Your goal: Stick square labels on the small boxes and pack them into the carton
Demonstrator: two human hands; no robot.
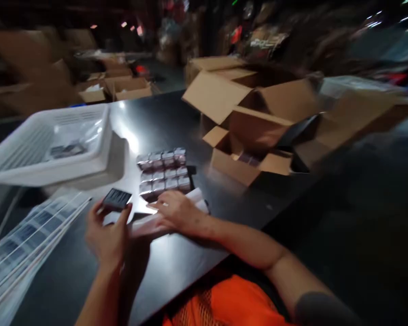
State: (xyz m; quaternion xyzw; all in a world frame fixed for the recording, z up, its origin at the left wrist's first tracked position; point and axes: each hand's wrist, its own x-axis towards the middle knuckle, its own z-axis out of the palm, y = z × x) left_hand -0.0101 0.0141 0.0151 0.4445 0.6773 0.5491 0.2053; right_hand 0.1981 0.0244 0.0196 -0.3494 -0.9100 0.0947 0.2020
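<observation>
My left hand is closed around the edges of a small flat box with a dark, printed top, held above the table. To its right, my right hand has its fingers curled over a pale, long strip or packet that lies across the table; blur hides what exactly it is. Just beyond that hand stand rows of small, shiny wrapped packs, set side by side. Sheets of dark square labels lie left of my left hand.
A white plastic basket holding clear bags stands at the left on the dark metal table. Open cardboard boxes crowd the right side, a larger carton behind. More cartons stand past the table's far edge.
</observation>
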